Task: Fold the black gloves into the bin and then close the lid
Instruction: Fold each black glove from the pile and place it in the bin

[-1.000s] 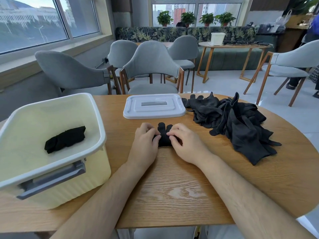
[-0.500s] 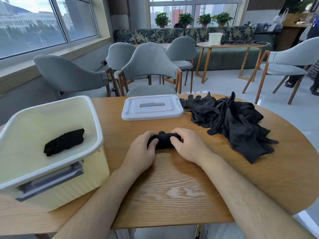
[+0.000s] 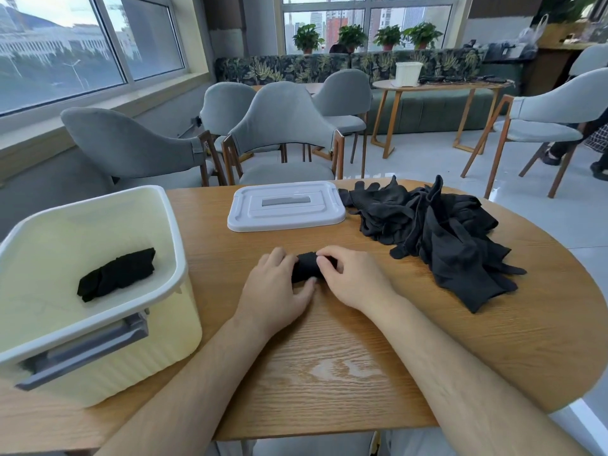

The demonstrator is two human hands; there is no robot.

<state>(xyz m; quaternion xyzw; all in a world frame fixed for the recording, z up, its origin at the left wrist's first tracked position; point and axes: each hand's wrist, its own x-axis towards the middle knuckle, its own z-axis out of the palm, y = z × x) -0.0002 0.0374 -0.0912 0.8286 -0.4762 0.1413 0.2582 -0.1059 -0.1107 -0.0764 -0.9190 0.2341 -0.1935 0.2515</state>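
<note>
A small rolled black glove (image 3: 306, 267) lies on the wooden table in front of me. My left hand (image 3: 278, 287) grips its left end with fingers over it and thumb beneath. My right hand (image 3: 353, 276) pinches its right end with curled fingers. A loose pile of black gloves (image 3: 437, 232) lies to the right. The cream bin (image 3: 98, 350) stands open at the left with one folded black glove (image 3: 116, 274) inside. Its white lid (image 3: 286, 205) lies flat at the table's far side.
The round wooden table (image 3: 362, 357) ends close to my body and curves away on the right. Grey chairs (image 3: 283, 130) stand just behind the far edge. A second table with a white pot (image 3: 408, 73) stands further back.
The glove's fingers, sticking out a second ago, have been rolled in; it is now a compact bundle between both hands. The hands have closed tighter round it.
</note>
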